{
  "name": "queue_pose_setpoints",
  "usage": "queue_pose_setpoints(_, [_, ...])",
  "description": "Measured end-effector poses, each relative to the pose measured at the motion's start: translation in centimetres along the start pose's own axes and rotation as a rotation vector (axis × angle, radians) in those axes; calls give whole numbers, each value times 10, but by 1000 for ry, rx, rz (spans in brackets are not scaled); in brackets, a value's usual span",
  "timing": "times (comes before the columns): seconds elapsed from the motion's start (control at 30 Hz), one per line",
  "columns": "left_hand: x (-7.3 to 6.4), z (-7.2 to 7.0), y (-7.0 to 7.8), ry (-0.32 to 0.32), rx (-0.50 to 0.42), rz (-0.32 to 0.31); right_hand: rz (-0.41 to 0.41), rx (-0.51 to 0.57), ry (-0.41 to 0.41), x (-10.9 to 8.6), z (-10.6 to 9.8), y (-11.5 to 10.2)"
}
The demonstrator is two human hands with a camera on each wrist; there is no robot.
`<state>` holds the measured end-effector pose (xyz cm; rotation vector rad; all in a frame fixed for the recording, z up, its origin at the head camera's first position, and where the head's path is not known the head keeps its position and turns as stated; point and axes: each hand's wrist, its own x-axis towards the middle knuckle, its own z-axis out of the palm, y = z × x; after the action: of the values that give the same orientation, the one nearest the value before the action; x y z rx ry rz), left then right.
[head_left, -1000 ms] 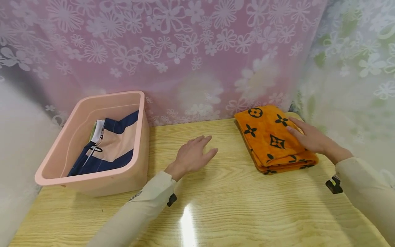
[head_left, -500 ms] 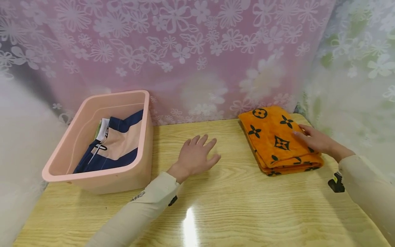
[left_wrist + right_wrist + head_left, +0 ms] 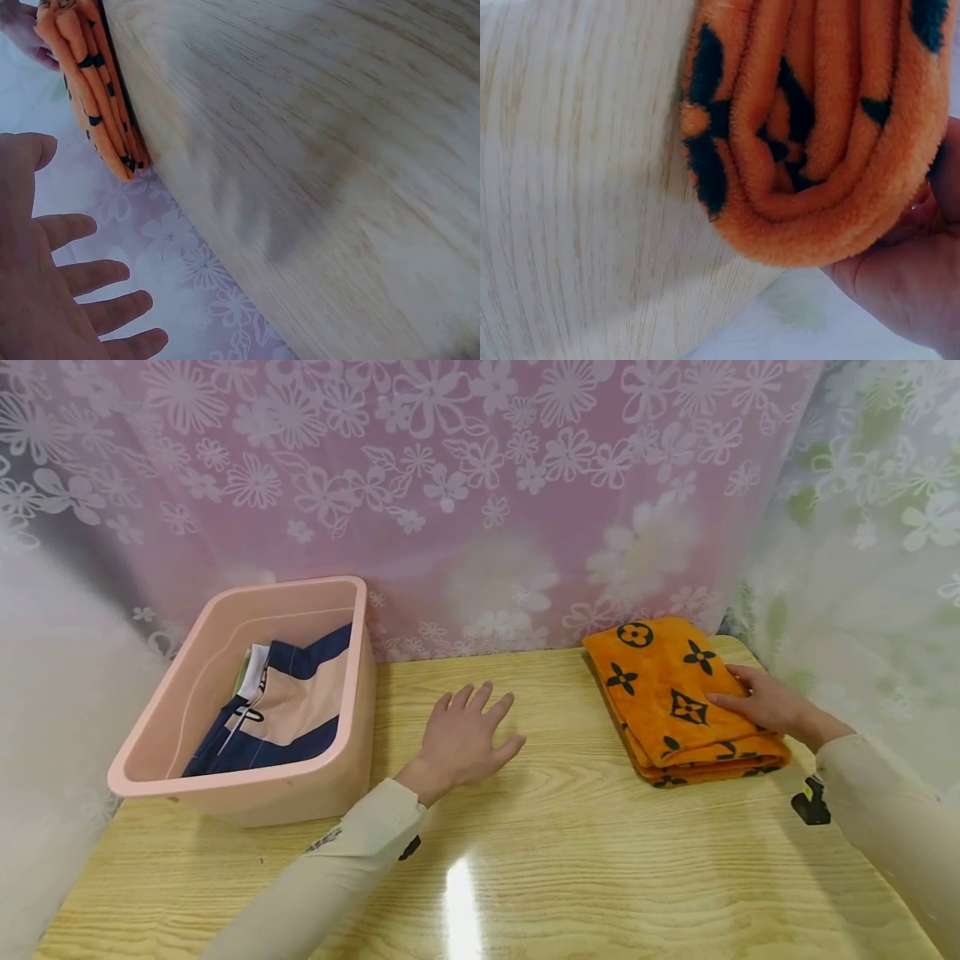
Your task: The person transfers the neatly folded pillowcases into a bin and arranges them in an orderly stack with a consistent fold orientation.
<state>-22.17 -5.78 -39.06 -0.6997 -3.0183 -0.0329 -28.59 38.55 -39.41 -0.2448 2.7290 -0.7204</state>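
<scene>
A folded orange fleece blanket with black flower and diamond marks lies at the right back of the table. My right hand is at its right edge. The thumb rests on top and the fingers bend over the side, their tips partly hidden. In the right wrist view the blanket's rolled layers fill the middle, with the right hand against the upper side. My left hand hovers over the table's middle, fingers spread, holding nothing. Its spread fingers also show in the left wrist view, apart from the blanket.
A pink plastic tub stands at the left back of the wooden table. Inside it lies folded navy and beige clothing with a white drawstring. Flowered curtains hang behind and at both sides.
My right hand has drawn its fingers toward the blanket's right edge, the thumb staying on top. The left hand has spread its fingers and shifted slightly. The view has turned a little left.
</scene>
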Motion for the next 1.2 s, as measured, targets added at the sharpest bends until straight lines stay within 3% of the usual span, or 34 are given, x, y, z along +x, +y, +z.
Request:
queue_pose_setpoints(0.33, [-7, 3, -11, 3, 4, -45, -23, 10, -17, 1, 10, -15])
queue_pose_setpoints(0.97, [-19, 6, -27, 26, -15, -69, -68, 106, -87, 3, 44, -68])
queue_pose_setpoints(1.2, [-23, 5, -31, 3, -23, -98, -76, 96, -70, 3, 62, -97])
